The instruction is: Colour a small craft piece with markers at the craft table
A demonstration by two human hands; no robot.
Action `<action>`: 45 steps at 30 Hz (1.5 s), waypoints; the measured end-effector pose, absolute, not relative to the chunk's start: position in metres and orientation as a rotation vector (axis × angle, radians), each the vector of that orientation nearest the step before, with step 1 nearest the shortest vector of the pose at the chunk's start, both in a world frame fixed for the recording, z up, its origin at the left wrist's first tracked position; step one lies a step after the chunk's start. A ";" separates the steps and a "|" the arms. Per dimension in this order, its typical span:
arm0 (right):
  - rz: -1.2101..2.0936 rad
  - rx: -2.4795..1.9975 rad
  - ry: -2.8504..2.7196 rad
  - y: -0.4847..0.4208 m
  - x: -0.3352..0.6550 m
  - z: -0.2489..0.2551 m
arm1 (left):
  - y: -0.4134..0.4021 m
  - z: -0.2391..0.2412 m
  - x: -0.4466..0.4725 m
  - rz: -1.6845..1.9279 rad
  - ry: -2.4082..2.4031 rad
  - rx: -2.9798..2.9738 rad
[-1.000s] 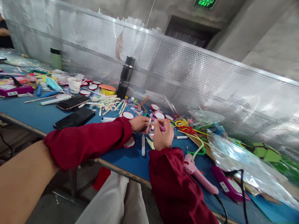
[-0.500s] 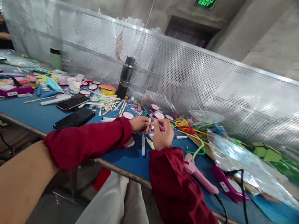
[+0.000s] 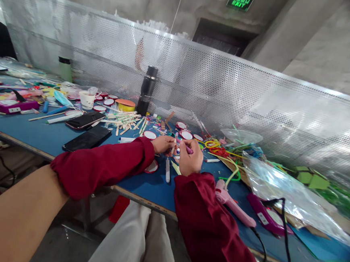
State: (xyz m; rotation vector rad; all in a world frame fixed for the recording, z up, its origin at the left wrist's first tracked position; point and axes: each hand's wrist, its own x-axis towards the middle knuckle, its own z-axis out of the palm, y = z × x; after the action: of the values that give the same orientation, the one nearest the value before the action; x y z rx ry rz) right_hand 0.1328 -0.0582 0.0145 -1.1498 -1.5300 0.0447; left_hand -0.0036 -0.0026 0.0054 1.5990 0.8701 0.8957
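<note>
Purple marker [image 3: 188, 149] held just above the blue table, centre of the frame

The marker is slim and purple-pink, lying nearly level with a slight slope down to the right; only a short stretch of it shows, poking out to the right above the curled fingers of the right hand [image 3: 190, 161], which wraps round it. The left hand [image 3: 162, 143] sits just beside it on the left, fingertips meeting it; whether the cap is on cannot be made out

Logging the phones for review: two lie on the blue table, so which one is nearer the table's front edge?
The black phone, lying dark and flat close to the front edge. The other phone sits behind it, with a brownish, reflective face.
</note>
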 end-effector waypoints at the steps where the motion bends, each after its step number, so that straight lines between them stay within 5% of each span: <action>1: 0.046 -1.148 -1.531 -0.058 0.133 0.015 | -0.002 0.005 -0.004 0.895 0.873 1.597; 45: 0.020 -1.146 -1.508 -0.058 0.134 0.016 | -0.005 0.008 -0.004 0.858 0.874 1.611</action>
State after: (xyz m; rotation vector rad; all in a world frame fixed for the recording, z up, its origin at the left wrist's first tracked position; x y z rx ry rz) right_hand 0.1340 -0.0584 0.0158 -1.1457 -1.5076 0.0203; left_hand -0.0041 -0.0048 0.0076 1.6107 0.8742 0.8575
